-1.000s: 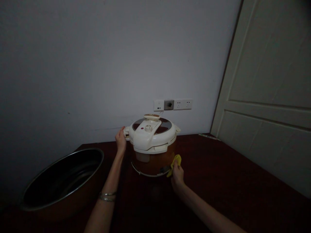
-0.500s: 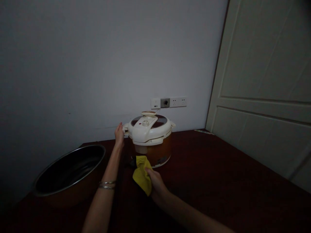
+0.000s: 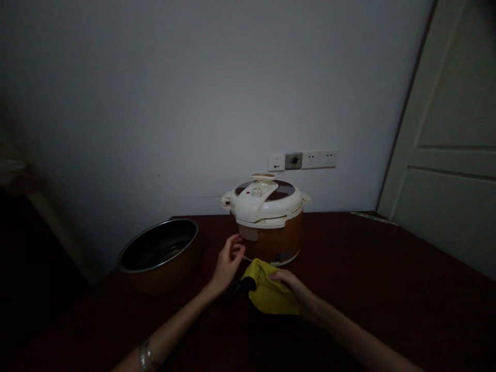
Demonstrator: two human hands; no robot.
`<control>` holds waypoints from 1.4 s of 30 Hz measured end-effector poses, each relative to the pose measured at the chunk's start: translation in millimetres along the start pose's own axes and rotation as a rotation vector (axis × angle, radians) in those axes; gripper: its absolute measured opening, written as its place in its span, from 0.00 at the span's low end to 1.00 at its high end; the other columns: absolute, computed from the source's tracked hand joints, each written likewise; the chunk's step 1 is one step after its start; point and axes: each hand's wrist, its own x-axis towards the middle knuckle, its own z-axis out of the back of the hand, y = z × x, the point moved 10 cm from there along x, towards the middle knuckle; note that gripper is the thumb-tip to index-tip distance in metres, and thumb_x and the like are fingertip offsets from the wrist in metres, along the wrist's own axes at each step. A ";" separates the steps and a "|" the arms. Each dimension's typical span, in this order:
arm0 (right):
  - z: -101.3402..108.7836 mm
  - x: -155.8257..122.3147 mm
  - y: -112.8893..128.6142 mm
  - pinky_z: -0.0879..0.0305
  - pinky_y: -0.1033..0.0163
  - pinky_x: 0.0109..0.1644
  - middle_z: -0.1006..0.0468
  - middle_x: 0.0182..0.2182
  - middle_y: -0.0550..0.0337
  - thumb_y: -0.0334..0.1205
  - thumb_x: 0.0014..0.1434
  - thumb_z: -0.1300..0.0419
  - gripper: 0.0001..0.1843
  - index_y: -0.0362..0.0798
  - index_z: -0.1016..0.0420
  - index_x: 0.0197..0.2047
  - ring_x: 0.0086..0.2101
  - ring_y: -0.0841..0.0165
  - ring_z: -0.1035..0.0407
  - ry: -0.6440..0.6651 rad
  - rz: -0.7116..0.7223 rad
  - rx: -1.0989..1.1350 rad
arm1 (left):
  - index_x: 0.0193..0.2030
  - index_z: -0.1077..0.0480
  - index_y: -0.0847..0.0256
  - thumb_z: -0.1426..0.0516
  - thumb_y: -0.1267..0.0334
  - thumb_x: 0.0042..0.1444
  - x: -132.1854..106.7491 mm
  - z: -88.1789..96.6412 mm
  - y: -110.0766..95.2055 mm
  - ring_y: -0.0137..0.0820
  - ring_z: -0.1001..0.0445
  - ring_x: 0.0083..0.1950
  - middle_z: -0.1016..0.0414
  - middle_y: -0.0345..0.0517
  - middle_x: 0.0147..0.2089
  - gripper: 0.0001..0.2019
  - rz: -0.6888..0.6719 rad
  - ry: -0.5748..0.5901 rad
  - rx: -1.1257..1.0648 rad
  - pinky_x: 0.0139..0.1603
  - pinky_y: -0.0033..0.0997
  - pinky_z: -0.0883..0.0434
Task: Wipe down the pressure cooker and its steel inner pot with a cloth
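Note:
A white and brown electric pressure cooker (image 3: 267, 209) stands on the dark red table with its lid on. In my right hand (image 3: 300, 292) is a yellow cloth (image 3: 269, 294), held just in front of the cooker's base. A dark, cord-like thing (image 3: 242, 285) shows at the cloth's left edge; its kind is hard to make out in the dim light. My left hand (image 3: 228, 262) hovers beside the cooker's lower left front, fingers loosely bent and apart, with nothing visible in them. A small pale tip shows between its fingers and the cloth.
To the left on the table (image 3: 341, 258) sits a wide brown pot (image 3: 163, 276) with a dark inside. Wall sockets (image 3: 320, 159) are behind the cooker. A pale panelled door (image 3: 449, 201) borders the right side, and a thin strip lies at the table's back edge.
My left hand has left the cooker's side handle and come down near the cloth. The cloth has turned in my right hand. The view has swung left.

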 end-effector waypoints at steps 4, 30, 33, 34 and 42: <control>-12.8 17.2 -13.3 0.33 0.57 0.39 0.21 0.27 0.54 0.43 0.40 0.35 0.16 0.43 0.23 0.33 0.32 0.59 0.25 0.046 0.026 -0.085 | 0.48 0.33 0.63 0.43 0.53 0.51 -34.0 -4.6 23.9 0.35 0.27 0.47 0.26 0.53 0.48 0.21 0.231 0.071 -0.163 0.49 0.34 0.32; 30.9 -19.8 -24.2 0.38 0.63 0.30 0.23 0.27 0.56 0.50 0.43 0.35 0.19 0.46 0.27 0.35 0.26 0.69 0.31 0.016 0.093 0.057 | 0.44 0.32 0.63 0.49 0.74 0.46 31.1 -5.4 104.6 0.34 0.25 0.46 0.24 0.51 0.44 0.17 0.342 -0.085 0.087 0.47 0.33 0.31; 30.7 -16.9 -25.4 0.39 0.63 0.29 0.24 0.25 0.57 0.49 0.42 0.34 0.18 0.46 0.27 0.34 0.24 0.69 0.32 0.013 0.096 0.035 | 0.53 0.36 0.64 0.50 0.76 0.45 11.0 -15.3 88.8 0.36 0.30 0.54 0.27 0.55 0.52 0.25 0.326 -0.082 0.193 0.56 0.37 0.37; 30.5 -16.5 -25.2 0.39 0.63 0.29 0.24 0.25 0.57 0.49 0.42 0.34 0.18 0.46 0.27 0.34 0.24 0.69 0.32 0.016 0.103 0.033 | 0.56 0.38 0.65 0.50 0.77 0.45 4.1 -19.8 85.1 0.37 0.32 0.57 0.29 0.56 0.55 0.27 0.332 -0.074 0.215 0.58 0.38 0.39; 31.9 -18.5 -24.9 0.40 0.66 0.25 0.25 0.22 0.59 0.47 0.41 0.34 0.17 0.45 0.26 0.33 0.22 0.71 0.33 0.009 0.141 0.040 | 0.66 0.51 0.71 0.49 0.75 0.43 -33.6 -59.5 75.3 0.41 0.54 0.70 0.48 0.60 0.67 0.38 0.421 -0.033 0.128 0.68 0.42 0.56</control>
